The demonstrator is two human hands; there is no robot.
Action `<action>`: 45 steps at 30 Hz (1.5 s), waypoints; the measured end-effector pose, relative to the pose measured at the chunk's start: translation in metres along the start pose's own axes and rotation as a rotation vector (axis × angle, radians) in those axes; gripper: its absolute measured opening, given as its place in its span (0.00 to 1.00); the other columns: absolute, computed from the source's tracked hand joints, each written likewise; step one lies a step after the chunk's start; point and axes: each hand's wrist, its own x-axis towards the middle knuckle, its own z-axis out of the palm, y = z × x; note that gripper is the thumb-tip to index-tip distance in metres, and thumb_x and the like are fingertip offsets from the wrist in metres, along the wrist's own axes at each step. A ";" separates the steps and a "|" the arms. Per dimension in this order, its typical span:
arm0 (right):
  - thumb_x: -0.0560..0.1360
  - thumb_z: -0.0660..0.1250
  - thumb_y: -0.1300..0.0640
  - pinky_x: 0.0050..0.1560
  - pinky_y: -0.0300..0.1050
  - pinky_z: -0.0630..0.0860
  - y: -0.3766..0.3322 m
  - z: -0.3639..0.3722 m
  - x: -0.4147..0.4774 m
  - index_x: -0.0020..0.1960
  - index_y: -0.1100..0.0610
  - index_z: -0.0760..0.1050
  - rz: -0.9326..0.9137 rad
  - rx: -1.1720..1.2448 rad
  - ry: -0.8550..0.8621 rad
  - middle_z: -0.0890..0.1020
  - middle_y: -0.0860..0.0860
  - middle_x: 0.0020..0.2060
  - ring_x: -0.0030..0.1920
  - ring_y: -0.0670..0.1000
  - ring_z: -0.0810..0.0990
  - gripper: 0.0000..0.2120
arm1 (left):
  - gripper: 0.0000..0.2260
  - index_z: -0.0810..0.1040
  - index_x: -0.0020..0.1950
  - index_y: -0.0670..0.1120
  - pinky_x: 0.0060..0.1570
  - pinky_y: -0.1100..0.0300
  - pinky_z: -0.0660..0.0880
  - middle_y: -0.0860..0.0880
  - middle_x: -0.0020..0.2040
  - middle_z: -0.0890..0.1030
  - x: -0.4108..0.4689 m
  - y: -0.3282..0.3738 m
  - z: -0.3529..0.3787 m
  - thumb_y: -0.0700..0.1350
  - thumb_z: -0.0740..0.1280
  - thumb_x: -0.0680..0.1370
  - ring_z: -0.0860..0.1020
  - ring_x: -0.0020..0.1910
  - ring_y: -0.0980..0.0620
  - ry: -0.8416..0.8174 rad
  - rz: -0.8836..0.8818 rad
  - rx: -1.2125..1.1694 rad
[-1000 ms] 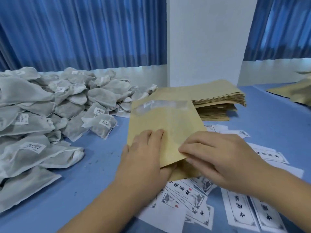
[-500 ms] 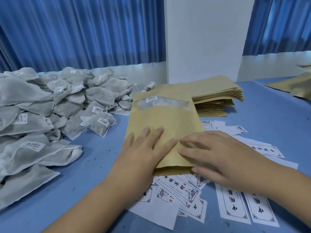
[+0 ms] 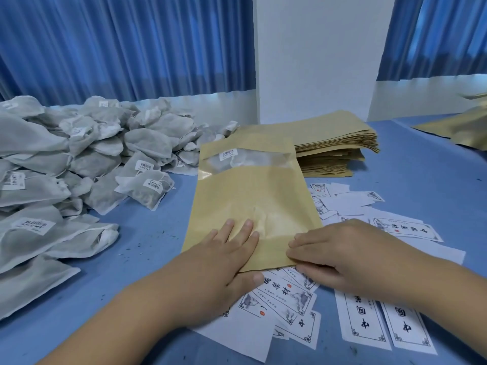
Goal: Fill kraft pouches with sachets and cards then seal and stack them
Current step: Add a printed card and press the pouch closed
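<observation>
Your left hand (image 3: 224, 264) lies flat on the near left part of a kraft pouch (image 3: 253, 201), fingers straight and together, pressing down on the paper. The thumb sits at the pouch's near edge, above the printed cards (image 3: 287, 299). Your right hand (image 3: 350, 256) rests on the near right corner of the same pouch, fingers stretched out and touching the paper rather than curled round it; its thumb cannot be made out. The pouch lies lengthwise on the blue table (image 3: 421, 180), its near end overlapping the scattered cards. At its far end a clear window shows a pale sachet with a barcode label inside. A large heap of grey sachets (image 3: 79, 159) fills the table to your left, the nearest ones just beside the pouch. A stack of flat kraft pouches (image 3: 334, 143) stands behind it, against a white pillar (image 3: 316, 54). More kraft pouches (image 3: 463, 130) lie at the far right edge, and blue curtains (image 3: 118, 43) hang behind.
</observation>
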 end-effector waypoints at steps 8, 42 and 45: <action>0.76 0.58 0.56 0.24 0.41 0.70 -0.004 0.003 0.009 0.36 0.57 0.79 0.091 -0.099 0.324 0.75 0.49 0.27 0.26 0.52 0.72 0.14 | 0.16 0.69 0.65 0.57 0.54 0.56 0.74 0.58 0.64 0.73 -0.004 0.010 -0.012 0.59 0.53 0.80 0.73 0.61 0.54 0.339 -0.117 0.018; 0.75 0.64 0.60 0.29 0.49 0.74 0.017 -0.029 -0.001 0.44 0.62 0.82 0.113 -0.186 0.532 0.79 0.54 0.36 0.35 0.57 0.77 0.09 | 0.13 0.85 0.38 0.45 0.30 0.64 0.69 0.54 0.31 0.78 -0.029 -0.038 -0.038 0.52 0.67 0.73 0.75 0.30 0.56 0.946 0.070 -0.098; 0.72 0.68 0.61 0.32 0.48 0.74 0.019 -0.030 -0.003 0.46 0.61 0.82 0.079 -0.195 0.513 0.80 0.54 0.39 0.37 0.57 0.78 0.06 | 0.07 0.86 0.39 0.44 0.34 0.71 0.69 0.55 0.32 0.79 -0.028 -0.039 -0.037 0.48 0.72 0.70 0.75 0.33 0.59 0.956 0.026 -0.176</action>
